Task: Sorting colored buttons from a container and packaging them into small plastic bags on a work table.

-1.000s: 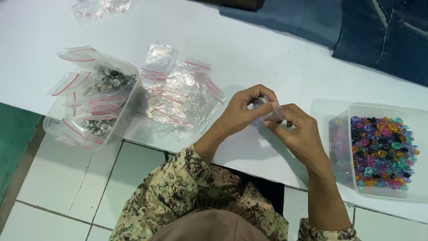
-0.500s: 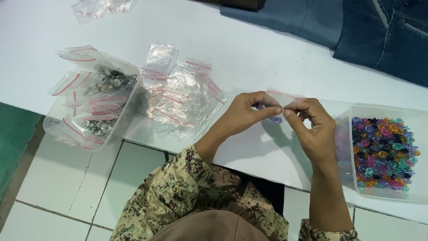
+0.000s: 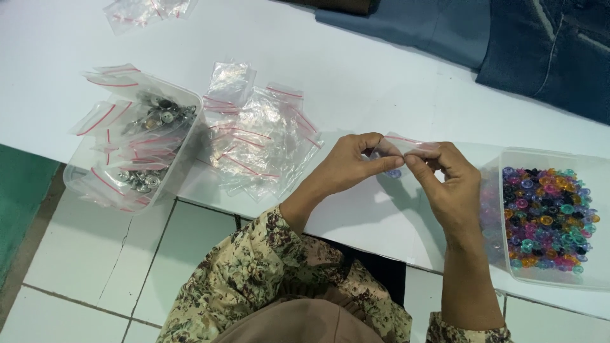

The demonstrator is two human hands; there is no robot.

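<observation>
The small clear zip bag (image 3: 406,145), with a few beads hanging in it, is now stretched flat between both hands above the counter's near edge, where a second ago it was bunched between them. The left hand (image 3: 356,166) and right hand (image 3: 448,184) pinch its red-striped top, fingers narrow. A clear tub of coloured beads (image 3: 548,216) sits toward the counter's right end, loose empty bags (image 3: 260,136) to the left.

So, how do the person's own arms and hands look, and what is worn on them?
Both hands, the left hand and the right hand, are bare: no gloves, and no rings or watch visible. The sleeves carry a floral pattern in olive, beige and dark brown, and end below the elbow, leaving the forearms uncovered.
</observation>
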